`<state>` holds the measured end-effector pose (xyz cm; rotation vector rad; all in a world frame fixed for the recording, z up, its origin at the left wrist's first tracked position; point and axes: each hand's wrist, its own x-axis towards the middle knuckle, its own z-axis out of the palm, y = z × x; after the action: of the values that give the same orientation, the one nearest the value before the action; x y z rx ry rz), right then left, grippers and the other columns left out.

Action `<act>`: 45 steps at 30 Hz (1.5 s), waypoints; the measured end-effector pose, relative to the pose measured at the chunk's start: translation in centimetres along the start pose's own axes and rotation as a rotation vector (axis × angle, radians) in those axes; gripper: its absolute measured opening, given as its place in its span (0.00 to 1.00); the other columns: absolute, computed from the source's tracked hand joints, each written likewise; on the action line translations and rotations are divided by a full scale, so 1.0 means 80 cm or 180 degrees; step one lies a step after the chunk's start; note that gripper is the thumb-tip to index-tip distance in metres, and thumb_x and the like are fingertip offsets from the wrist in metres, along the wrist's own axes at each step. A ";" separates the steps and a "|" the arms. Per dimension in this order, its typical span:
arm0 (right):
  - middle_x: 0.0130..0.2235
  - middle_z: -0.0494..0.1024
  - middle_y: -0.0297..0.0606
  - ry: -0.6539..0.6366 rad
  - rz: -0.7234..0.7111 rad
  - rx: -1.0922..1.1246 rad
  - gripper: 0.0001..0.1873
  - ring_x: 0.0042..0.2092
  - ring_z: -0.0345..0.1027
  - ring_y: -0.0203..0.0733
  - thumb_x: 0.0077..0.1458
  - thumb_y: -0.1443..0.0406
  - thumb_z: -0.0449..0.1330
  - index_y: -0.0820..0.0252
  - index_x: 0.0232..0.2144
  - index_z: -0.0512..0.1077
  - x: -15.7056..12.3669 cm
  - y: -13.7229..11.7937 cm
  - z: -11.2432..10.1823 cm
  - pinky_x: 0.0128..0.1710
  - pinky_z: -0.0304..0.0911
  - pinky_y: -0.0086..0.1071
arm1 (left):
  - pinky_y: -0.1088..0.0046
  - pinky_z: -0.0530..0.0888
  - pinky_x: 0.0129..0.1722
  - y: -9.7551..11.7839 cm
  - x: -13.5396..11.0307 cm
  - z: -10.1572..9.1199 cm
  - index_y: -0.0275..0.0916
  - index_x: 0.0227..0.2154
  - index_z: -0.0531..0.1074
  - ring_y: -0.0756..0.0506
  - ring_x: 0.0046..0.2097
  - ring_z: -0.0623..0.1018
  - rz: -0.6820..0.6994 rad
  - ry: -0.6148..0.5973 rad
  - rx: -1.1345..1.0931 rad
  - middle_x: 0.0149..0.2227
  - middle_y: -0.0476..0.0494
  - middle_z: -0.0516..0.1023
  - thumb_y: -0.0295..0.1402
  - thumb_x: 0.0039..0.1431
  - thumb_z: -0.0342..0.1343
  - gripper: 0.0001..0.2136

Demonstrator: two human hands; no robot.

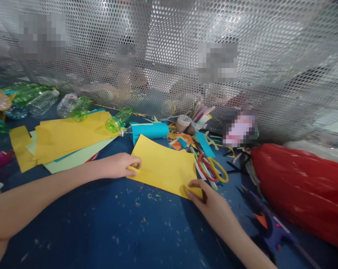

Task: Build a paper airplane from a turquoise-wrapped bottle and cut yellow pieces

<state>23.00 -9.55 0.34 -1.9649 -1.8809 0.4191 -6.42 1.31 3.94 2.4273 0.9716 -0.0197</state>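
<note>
A yellow sheet of paper [163, 164] lies on the blue table [115, 224] in front of me. My left hand [120, 165] pinches its near left corner, fingers closed on the edge. At the sheet's near right corner, my right hand [205, 198] grips the paper between thumb and fingers. Just right of the sheet lie scissors [214, 170] with red and yellow handles. A blue roll of paper [150, 130] rests behind the sheet.
A stack of yellow and pale green sheets [65, 138] lies to the left, with green and clear plastic bottles [79, 108] behind. A red plastic bag [300, 183] fills the right. Paper scraps [186, 140] and a perforated metal screen [186, 56] stand behind.
</note>
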 end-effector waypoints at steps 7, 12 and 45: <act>0.29 0.76 0.36 -0.0144 -0.0029 0.0190 0.16 0.25 0.68 0.40 0.50 0.53 0.53 0.56 0.36 0.69 0.005 0.005 -0.012 0.26 0.62 0.31 | 0.76 0.59 0.24 0.000 0.001 -0.006 0.40 0.35 0.68 0.48 0.28 0.70 -0.0066 -0.0108 -0.0063 0.29 0.47 0.72 0.38 0.54 0.49 0.09; 0.24 0.73 0.33 -0.0175 -0.0152 0.0088 0.13 0.23 0.64 0.39 0.50 0.54 0.52 0.56 0.29 0.70 0.004 0.006 -0.014 0.22 0.59 0.29 | 0.76 0.59 0.24 0.000 0.002 -0.008 0.39 0.34 0.68 0.49 0.27 0.70 -0.0157 -0.0165 -0.0160 0.27 0.48 0.72 0.38 0.53 0.49 0.10; 0.38 0.76 0.38 -0.0222 -0.0648 0.0010 0.09 0.41 0.70 0.46 0.56 0.61 0.50 0.53 0.35 0.69 0.000 0.005 -0.005 0.40 0.65 0.37 | 0.61 0.57 0.57 0.032 -0.011 0.045 0.44 0.55 0.60 0.41 0.62 0.56 0.1220 0.0663 0.1091 0.60 0.41 0.59 0.25 0.63 0.37 0.20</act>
<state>23.53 -9.56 0.53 -1.7547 -2.0972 0.4345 -4.79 -2.49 2.16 2.9447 0.6075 0.2228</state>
